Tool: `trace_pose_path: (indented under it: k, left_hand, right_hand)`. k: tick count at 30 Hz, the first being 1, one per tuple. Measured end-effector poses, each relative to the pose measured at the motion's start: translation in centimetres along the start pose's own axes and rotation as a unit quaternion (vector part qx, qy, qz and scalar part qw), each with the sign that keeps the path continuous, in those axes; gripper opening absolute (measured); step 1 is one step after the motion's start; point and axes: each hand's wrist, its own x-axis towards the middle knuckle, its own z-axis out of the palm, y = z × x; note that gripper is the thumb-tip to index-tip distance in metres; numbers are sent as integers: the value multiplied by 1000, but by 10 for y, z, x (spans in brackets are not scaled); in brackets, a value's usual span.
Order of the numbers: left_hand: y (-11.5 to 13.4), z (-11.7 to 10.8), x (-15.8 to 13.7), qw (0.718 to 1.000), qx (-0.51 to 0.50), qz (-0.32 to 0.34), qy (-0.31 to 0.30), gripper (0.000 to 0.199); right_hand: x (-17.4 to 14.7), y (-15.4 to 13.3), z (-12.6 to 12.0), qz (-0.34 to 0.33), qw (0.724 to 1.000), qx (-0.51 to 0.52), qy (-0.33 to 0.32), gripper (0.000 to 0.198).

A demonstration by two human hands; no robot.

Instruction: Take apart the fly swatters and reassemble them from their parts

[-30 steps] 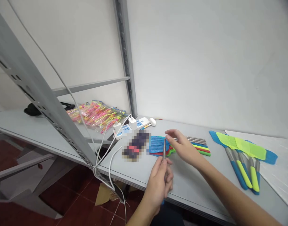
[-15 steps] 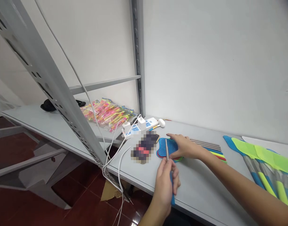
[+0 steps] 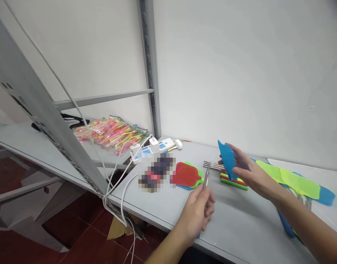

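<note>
Head cam, now: big change is at my R hand (image 3: 249, 170). Half a sec ago it was down over the pile w/ the blue mesh swatter head lying on top; now that blue swatter head (image 3: 227, 157) is up off the table (image 3: 220, 220), pinched between thumb and fingers, tilted steeply, neck end down. The pile it came from now shows the red swatter head (image 3: 187, 173) uppermost, w/ green swatter head (image 3: 201, 180) edges poking out round it and another bit of blue underneath.

L hand (image 3: 196, 211) hasn't let go: fingers wrapped round the metal rod (image 3: 207, 176), bare tip pointing up and away from me. A sliver of blue shows below that fist, prob. the grip end of the same piece, but the hand hides most of it so can't say for sure. Rod tip and blue head are apart, no contact.

What it means for the work, my read: both pieces are now in hand at once, one per side, so the pick-up looks done and nothing's been joined yet.

Rest of the kit: loose metal rods (image 3: 212, 165) lie behind the rod tip, partly behind the R hand; green handle (image 3: 234, 184) w/ red and yellow ones sits below them. Far R, yellow-green swatters (image 3: 297, 179) overlap blue ones, partly covered by my R forearm.
</note>
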Motion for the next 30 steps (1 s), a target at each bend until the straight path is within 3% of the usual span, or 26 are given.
trace_pose_path:
  k: [3,8,11,14,17,21,25,30]
  left_hand:
    - [21,17,29,992,69,-30,-103,34]
    - [52,44,86,991,75,22,-111,32]
    - [47,54,103,988,95,27,-116,33]
    - [26,61,104,985,110,1,-136,35]
    - [1,67,99,978,112,-38,-170,35]
    - [-22,69,96,966,80,-95,-228,32]
    - [-28,65,98,960,66,-116,-246,28]
    - [-26,63,97,959,62,-131,-242,27]
  right_hand:
    - [-11,-1,-12,-21,985,166,44,40]
    - [-15,-8,-37,-2,957,232,175,20]
    - [-15,-1,-57,29,945,215,246,20]
    - [-19,13,-76,60,923,208,317,29]
    - [-26,24,-85,57,918,207,333,48]
    - [-35,24,-84,34,924,192,330,47]
    - [-42,25,-81,25,945,132,299,44]
    - [-47,35,-82,11,951,88,297,44]
